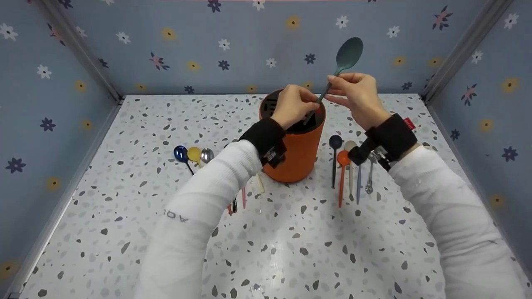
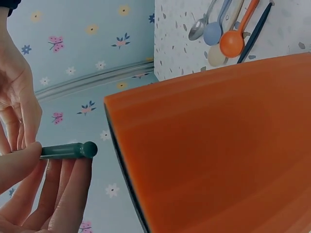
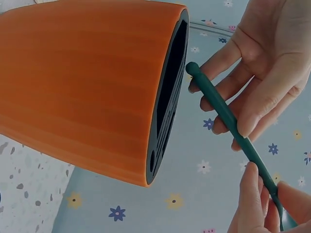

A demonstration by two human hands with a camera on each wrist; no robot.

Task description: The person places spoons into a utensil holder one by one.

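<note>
An orange cylindrical holder (image 1: pixel 297 153) with a black slotted top stands mid-table, and fills the wrist views (image 2: pixel 218 155) (image 3: pixel 87 82). Both hands hold a dark green spoon (image 1: pixel 348 54) over it, bowl up and tilted to the right. My left hand (image 1: pixel 309 101) pinches the handle near its lower end (image 2: pixel 68 150), thumb against fingers. My right hand (image 1: pixel 337 88) pinches the handle higher up, just below the bowl. The handle's tip (image 3: pixel 192 68) hovers beside the holder's black rim, outside the slots.
Right of the holder lie a dark blue spoon (image 1: pixel 335 143), an orange spoon (image 1: pixel 343 160) and a metal one (image 1: pixel 369 182), with others between. To the left lie blue (image 1: pixel 181 153), yellow (image 1: pixel 194 153) and metal (image 1: pixel 206 155) spoons. Flowered walls enclose the speckled table (image 1: pixel 291 249).
</note>
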